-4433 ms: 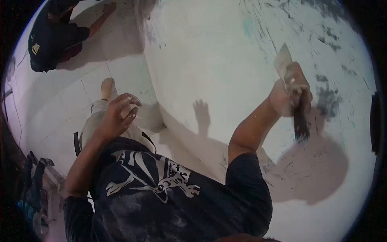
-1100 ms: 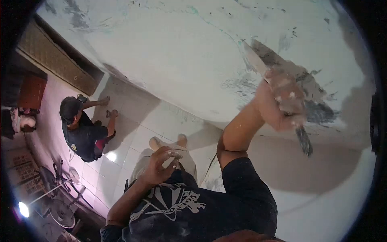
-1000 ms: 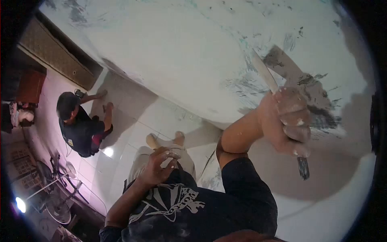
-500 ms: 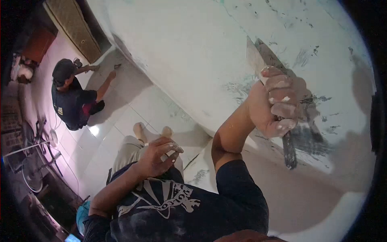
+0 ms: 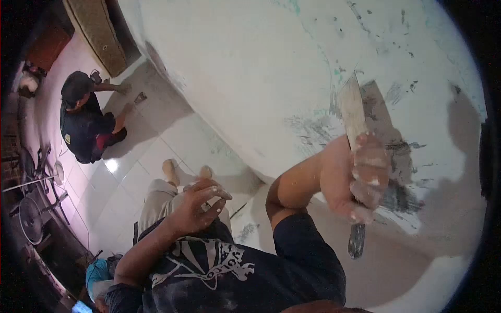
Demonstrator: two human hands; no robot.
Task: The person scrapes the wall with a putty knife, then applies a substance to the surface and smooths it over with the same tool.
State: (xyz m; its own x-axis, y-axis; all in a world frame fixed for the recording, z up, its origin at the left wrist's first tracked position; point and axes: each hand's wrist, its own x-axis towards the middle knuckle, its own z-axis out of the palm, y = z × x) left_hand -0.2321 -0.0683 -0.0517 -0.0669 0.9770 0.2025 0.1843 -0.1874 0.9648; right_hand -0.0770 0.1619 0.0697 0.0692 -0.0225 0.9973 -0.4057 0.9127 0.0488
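Note:
A scraper with a pale flat blade (image 5: 353,107) and a dark handle end is in my right hand (image 5: 357,180). The fingers wrap round it, and the blade points up along the white wall (image 5: 250,68). Dark smears and scratches mark the wall around the blade. White residue covers my knuckles. Before my dark shirt (image 5: 209,266), my left hand (image 5: 201,206) is raised with its fingers curled and thumb near the fingertips. White residue is on those fingers too; whether anything small is between them is hidden.
A person in a dark cap and shirt (image 5: 86,120) crouches on the tiled floor (image 5: 151,151), hands near a small tool (image 5: 140,97). A standing fan (image 5: 31,221) is at the left. Part of another person in blue (image 5: 96,276) shows at lower left. A wooden piece (image 5: 99,39) stands upper left.
My right hand has moved down with the scraper, whose blade has turned more upright. My left hand has barely shifted. More of the person in blue shows.

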